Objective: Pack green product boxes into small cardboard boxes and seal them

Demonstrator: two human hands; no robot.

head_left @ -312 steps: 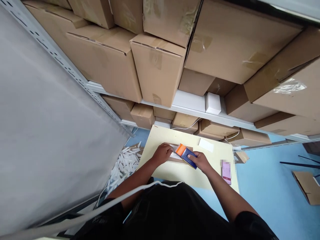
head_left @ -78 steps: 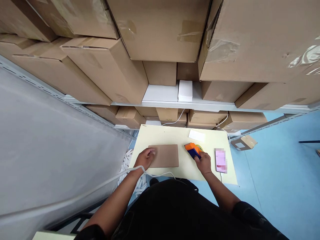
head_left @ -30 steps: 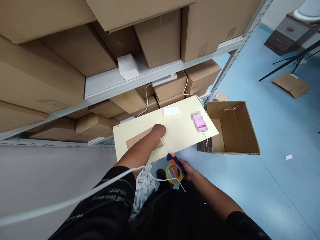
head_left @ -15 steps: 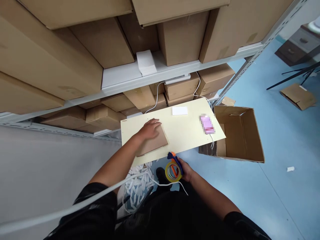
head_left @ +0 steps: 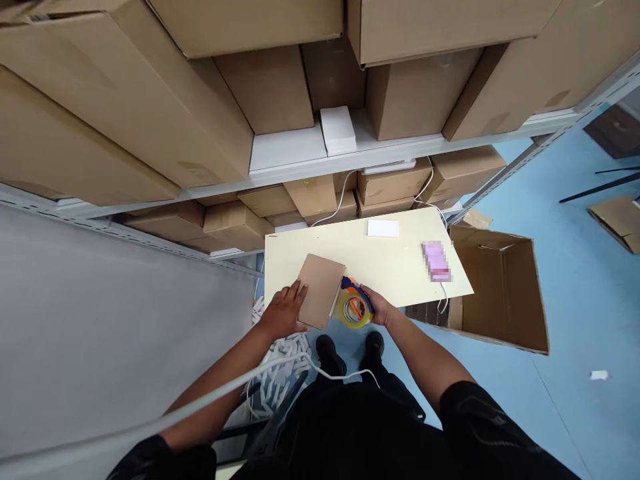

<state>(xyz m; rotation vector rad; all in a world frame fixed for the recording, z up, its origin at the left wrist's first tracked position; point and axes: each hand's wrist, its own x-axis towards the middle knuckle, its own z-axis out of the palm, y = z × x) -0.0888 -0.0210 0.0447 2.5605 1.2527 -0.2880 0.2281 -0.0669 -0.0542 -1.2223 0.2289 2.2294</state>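
Note:
A flat brown cardboard parcel (head_left: pixel 320 289) lies turned lengthwise at the near edge of a pale yellow table (head_left: pixel 395 263). My left hand (head_left: pixel 286 312) grips the parcel's near left corner, thumb on top. My right hand (head_left: pixel 376 307) is closed round a tape dispenser (head_left: pixel 353 305) with a blue and orange body and a yellow roll, held against the parcel's right side at the table edge.
On the table lie a white card (head_left: pixel 383 228) and a pink phone (head_left: pixel 436 261) on a cable. An open cardboard box (head_left: pixel 505 293) stands on the blue floor to the right. Shelves packed with cartons rise behind. White paper strips (head_left: pixel 280 373) litter the floor below.
My left hand has turned the parcel and pulled it to the table's near edge. My right hand has brought the tape dispenser up from below the table to the parcel's side.

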